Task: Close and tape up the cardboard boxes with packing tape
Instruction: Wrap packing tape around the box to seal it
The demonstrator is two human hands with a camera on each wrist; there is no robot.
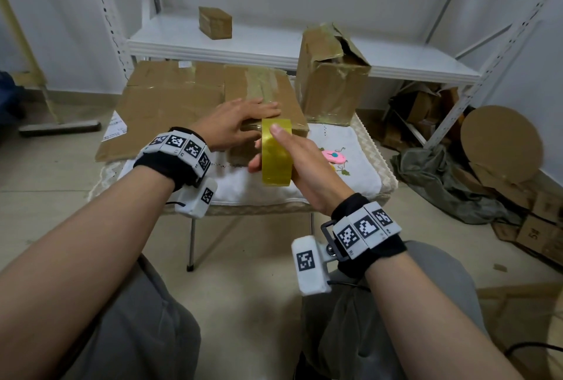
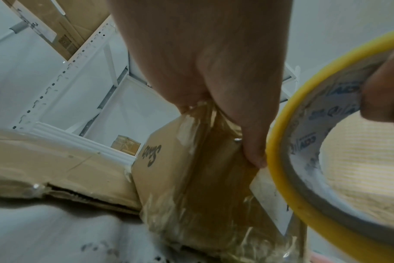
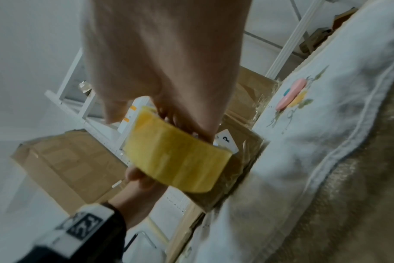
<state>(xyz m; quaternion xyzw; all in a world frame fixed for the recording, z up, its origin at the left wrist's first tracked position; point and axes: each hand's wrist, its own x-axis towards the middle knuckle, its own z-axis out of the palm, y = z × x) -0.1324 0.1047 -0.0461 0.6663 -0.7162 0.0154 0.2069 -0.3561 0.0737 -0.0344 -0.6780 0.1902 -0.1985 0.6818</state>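
Note:
A small cardboard box point(image 1: 274, 96) with glossy tape strips on its top stands on the cloth-covered table point(image 1: 359, 148). My left hand point(image 1: 243, 122) lies flat on the box's top near edge, fingers straight; in the left wrist view its thumb point(image 2: 254, 151) presses on the taped front face of the box point(image 2: 167, 178). My right hand point(image 1: 268, 148) grips a yellow roll of packing tape point(image 1: 275, 166) upright just in front of the box, thumb on the rim and fingers through the core. The roll point(image 3: 175, 160) almost touches the box's front.
A tall torn box point(image 1: 332, 77) stands right of the small one. Flattened cardboard point(image 1: 164, 111) lies to its left. A small taped box point(image 1: 214, 23) sits on the white shelf point(image 1: 274, 47). Cardboard scraps point(image 1: 502, 141) pile on the floor at right.

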